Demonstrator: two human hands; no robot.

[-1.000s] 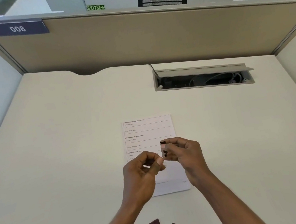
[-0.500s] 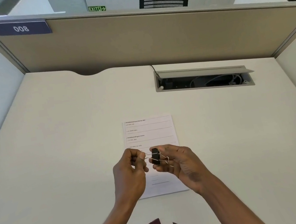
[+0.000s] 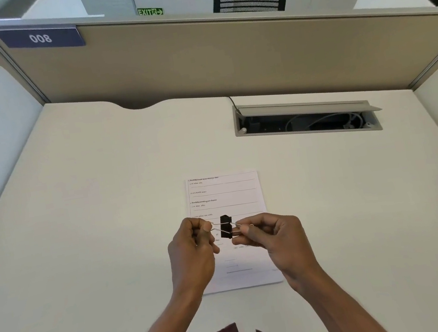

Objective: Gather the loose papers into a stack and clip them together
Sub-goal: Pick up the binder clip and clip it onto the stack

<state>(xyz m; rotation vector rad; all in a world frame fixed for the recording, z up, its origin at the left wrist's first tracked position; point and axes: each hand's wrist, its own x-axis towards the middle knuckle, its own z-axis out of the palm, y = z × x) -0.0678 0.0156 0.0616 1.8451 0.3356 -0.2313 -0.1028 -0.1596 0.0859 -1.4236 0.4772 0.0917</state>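
Note:
A neat stack of printed papers (image 3: 223, 193) lies flat on the cream desk (image 3: 93, 227), squared up in front of me. Above its middle I hold a black binder clip (image 3: 226, 226) with wire handles spread out to both sides. My left hand (image 3: 193, 250) pinches the left wire handle. My right hand (image 3: 272, 238) pinches the right wire handle. The clip hangs in the air between both hands, apart from the paper. My hands hide the stack's middle and lower part.
An open cable tray (image 3: 306, 121) with white cables is set into the desk at the back right. Beige partition walls (image 3: 223, 51) close the desk at the back and sides. A "008" sign (image 3: 40, 38) hangs at the upper left.
The clip's wire handles have been pulled apart to the sides. My hands moved slightly apart, with the black clip body now plainly visible between them.

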